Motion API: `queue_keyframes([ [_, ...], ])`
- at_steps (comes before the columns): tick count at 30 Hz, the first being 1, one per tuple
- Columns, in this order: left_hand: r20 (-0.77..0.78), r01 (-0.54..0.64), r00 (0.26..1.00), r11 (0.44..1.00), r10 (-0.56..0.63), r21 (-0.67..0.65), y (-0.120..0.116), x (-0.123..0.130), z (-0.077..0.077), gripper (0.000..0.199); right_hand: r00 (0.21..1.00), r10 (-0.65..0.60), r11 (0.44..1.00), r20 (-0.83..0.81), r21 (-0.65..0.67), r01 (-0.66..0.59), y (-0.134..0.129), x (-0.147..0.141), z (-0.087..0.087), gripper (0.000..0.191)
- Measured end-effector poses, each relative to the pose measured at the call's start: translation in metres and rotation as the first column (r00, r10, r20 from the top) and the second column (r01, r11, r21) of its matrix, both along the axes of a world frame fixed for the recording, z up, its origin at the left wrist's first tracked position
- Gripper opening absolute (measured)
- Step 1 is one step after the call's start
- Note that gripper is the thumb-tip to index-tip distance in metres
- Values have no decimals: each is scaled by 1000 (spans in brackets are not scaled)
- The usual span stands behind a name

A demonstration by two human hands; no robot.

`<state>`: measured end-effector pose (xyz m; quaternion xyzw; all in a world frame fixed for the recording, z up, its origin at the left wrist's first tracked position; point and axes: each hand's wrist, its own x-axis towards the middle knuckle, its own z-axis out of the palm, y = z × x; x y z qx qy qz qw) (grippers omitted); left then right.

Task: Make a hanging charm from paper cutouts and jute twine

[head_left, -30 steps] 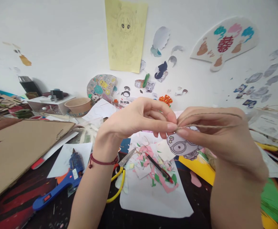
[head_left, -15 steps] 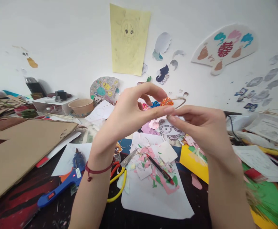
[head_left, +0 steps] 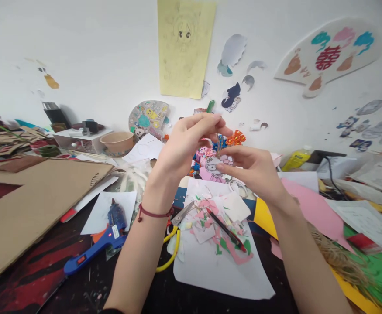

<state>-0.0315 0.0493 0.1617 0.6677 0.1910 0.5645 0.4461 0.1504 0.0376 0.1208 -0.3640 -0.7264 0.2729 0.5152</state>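
A white paper cutout of a cartoon face with glasses and a pink bow (head_left: 212, 165) is at the fingertips of my right hand (head_left: 254, 170). The thumb lies over its edge, and the fingers are behind. Just above and left, my left hand (head_left: 191, 137) is raised with its fingers curled in; its thumb tip is hidden, so what it pinches cannot be made out. Below the hands, paper scraps and a red-and-black pen (head_left: 226, 231) lie on a white sheet (head_left: 223, 279). Yellow-handled scissors (head_left: 177, 244) lie partly behind my left forearm.
On the left are a blue glue gun (head_left: 112, 235) with a small light on, and a large cardboard piece (head_left: 43, 205). A tan bowl (head_left: 117, 141) stands behind. Pink paper (head_left: 311, 205) and a yellow bottle (head_left: 297, 158) are on the right. Drawings hang on the wall.
Both hands have shifted left with the cutout, my right hand more so. The loop of twine seen between the fingertips no longer shows clearly. The view has turned slightly.
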Motion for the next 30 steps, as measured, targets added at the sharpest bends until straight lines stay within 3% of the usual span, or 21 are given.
queue_keyframes([
  [4, 20, -7, 1000, 999, 6, 37, 14, 3, -8, 31, 997, 15, 998, -70, -65, -20, 12, -3, -10, 42],
  [10, 15, -18, 1000, 997, 17, 72, 27, 8, -16, 39, 990, 141, 985, -7, -103, -141, 21, -3, -19, 27],
  [16, 9, 30, 999, 996, -31, 81, 30, 5, -19, 37, 988, 151, 971, 13, -189, -146, 28, 5, -22, 42],
  [20, -10, -2, 1000, 996, 2, 84, 28, 5, -18, 37, 987, 162, 976, 7, -150, -159, 27, -2, -19, 45],
  [24, -44, -10, 999, 995, 14, 96, 23, 6, -16, 37, 973, 169, 980, -158, -79, -183, 24, -18, -24, 40],
  [27, -55, -34, 998, 987, 43, 158, 19, 6, -13, 35, 974, 99, 993, -202, -49, -111, 23, -24, -29, 25],
  [30, -151, -131, 974, 964, 169, 233, 17, 1, -10, 28, 982, 21, 1000, -190, 19, -17, 21, -23, -28, 21],
])
